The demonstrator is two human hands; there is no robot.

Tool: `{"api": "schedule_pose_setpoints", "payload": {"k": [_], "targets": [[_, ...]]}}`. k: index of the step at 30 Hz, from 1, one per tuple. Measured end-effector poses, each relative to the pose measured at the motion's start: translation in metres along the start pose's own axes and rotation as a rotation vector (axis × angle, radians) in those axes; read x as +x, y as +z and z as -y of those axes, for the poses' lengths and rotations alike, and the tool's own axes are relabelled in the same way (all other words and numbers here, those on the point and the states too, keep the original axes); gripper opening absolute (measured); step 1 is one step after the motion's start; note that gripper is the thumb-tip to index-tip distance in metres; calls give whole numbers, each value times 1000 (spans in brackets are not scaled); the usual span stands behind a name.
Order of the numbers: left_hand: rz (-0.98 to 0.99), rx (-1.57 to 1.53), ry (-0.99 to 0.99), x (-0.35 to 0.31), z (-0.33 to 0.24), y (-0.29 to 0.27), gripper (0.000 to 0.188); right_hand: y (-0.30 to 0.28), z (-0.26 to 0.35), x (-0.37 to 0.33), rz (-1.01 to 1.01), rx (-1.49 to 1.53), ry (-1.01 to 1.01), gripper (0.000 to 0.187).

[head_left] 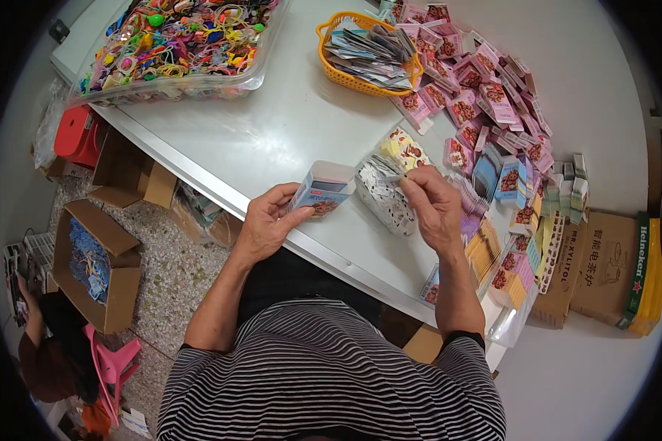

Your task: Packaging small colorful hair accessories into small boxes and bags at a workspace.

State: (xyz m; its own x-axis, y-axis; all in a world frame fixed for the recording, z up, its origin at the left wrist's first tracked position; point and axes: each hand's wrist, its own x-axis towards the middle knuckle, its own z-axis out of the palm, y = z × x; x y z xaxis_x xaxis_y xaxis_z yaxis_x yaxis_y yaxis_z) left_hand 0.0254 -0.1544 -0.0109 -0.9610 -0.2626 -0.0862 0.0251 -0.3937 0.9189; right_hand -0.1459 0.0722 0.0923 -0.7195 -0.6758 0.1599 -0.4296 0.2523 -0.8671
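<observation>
My left hand (267,223) grips a small blue carton (322,192) by its side, thumb in front. The carton's top gapes open and tilts away from me over the table edge. My right hand (434,208) is just right of a clear container (399,220) heaped with small white pieces marked in black. Its thumb and forefinger are pinched together at the container's edge; what they hold, if anything, is too small to make out. A packet with a yellow and red pattern (407,149) lies behind the container.
A yellow basket (333,68) holds flat printed sheets or packets. Pink cartons (463,108) pile at the back right; stacked flat cartons (485,246) lie right of my arm. A clear bin (254,79) of colourful trinkets stands back left. A person's dark-clothed arm (33,316) shows lower left.
</observation>
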Motion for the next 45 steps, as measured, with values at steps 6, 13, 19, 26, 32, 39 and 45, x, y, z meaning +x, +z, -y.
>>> {"api": "schedule_pose_setpoints", "payload": {"k": [6,13,19,26,32,39,45], "targets": [[26,22,-15,-3,4,-5,38,33,21,20,139,-75,-175,11],[38,-10,2,-4,1,-5,39,44,26,25,345,-192,-174,17],[33,-23,21,-3,2,-6,38,39,15,8,107,-43,-59,22],[20,102,53,-6,-1,-11,39,71,13,-8,236,617,435,31],[7,798,214,-10,-31,-27,41,96,-2,-7,257,541,396,24],[-13,151,-2,-5,-47,-32,32,110,11,0,119,416,281,21],[69,-171,-185,13,-37,-32,22,116,-4,0,78,462,185,22]]}}
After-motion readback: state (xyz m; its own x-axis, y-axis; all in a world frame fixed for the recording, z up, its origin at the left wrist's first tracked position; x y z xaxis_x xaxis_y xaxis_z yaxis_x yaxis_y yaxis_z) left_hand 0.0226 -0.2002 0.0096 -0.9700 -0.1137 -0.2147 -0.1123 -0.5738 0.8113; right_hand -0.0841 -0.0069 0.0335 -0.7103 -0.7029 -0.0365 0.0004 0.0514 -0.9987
